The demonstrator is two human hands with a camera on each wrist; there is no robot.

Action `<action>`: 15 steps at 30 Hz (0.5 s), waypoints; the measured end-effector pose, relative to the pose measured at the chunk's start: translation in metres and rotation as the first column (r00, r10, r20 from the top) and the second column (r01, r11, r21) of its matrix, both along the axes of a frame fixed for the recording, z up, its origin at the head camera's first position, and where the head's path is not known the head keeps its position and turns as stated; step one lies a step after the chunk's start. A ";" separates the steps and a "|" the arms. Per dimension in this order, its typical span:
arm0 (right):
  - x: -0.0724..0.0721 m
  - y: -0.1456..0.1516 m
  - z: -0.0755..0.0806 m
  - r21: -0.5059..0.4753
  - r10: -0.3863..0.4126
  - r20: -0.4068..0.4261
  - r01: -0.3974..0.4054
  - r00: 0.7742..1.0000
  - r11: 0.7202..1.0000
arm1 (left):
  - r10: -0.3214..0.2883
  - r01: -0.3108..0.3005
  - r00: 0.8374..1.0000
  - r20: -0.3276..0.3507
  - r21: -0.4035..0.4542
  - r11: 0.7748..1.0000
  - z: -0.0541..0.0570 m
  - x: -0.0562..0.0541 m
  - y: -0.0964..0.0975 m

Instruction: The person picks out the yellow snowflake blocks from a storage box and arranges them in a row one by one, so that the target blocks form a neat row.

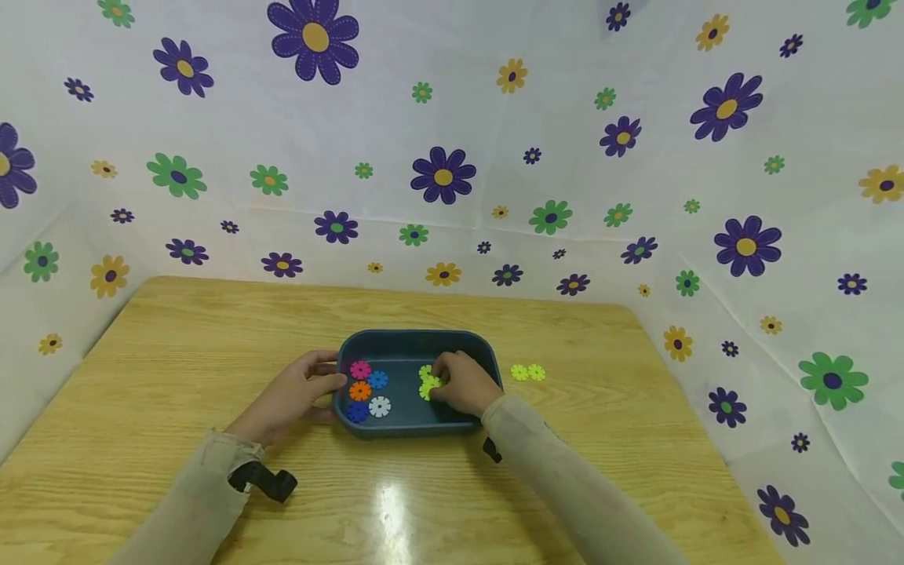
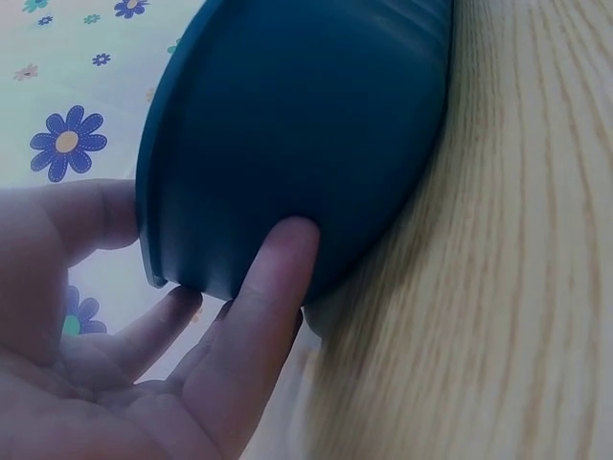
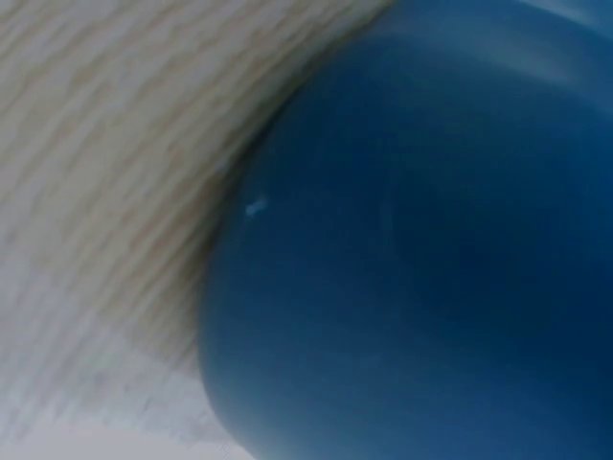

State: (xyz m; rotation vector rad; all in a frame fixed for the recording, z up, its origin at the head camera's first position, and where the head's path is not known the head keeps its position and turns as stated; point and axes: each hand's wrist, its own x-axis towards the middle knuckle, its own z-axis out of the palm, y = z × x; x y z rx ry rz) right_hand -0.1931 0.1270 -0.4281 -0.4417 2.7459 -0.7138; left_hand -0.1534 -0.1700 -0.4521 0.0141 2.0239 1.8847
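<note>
A dark blue-green plastic tray (image 1: 395, 431) sits on the table. My left hand (image 1: 293, 396) holds its left end, with the thumb over the rim and fingertips against the outer wall, as the left wrist view shows. Inside the tray, my right hand (image 1: 466, 383) pinches at a yellow-green notched disc (image 1: 427, 390), its fingers curled. Another yellow-green disc (image 1: 425, 371) lies just behind it. On the tray's left side are notched discs in pink (image 1: 360, 369), light blue (image 1: 377, 380), orange (image 1: 360, 391), dark blue (image 1: 358, 411) and white (image 1: 380, 406).
Two yellow-green discs (image 1: 527, 373) lie side by side on the wooden table (image 1: 212, 337), right of the tray. A white cloth with printed flowers (image 1: 381, 118) hangs behind the table and along its sides. In the right wrist view, the tray's outer wall (image 3: 412, 268) fills most of the frame.
</note>
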 end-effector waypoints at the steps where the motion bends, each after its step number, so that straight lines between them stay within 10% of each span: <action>1: 0.000 0.000 0.000 -0.007 -0.006 0.004 0.006 1.000 1.000 | -0.001 0.001 1.000 -0.001 0.001 1.000 0.000 0.000 0.000; 15: 0.003 0.001 0.003 -0.153 -0.014 0.050 0.021 0.999 0.988 | -0.005 0.005 1.000 -0.015 0.011 1.000 -0.001 0.001 0.000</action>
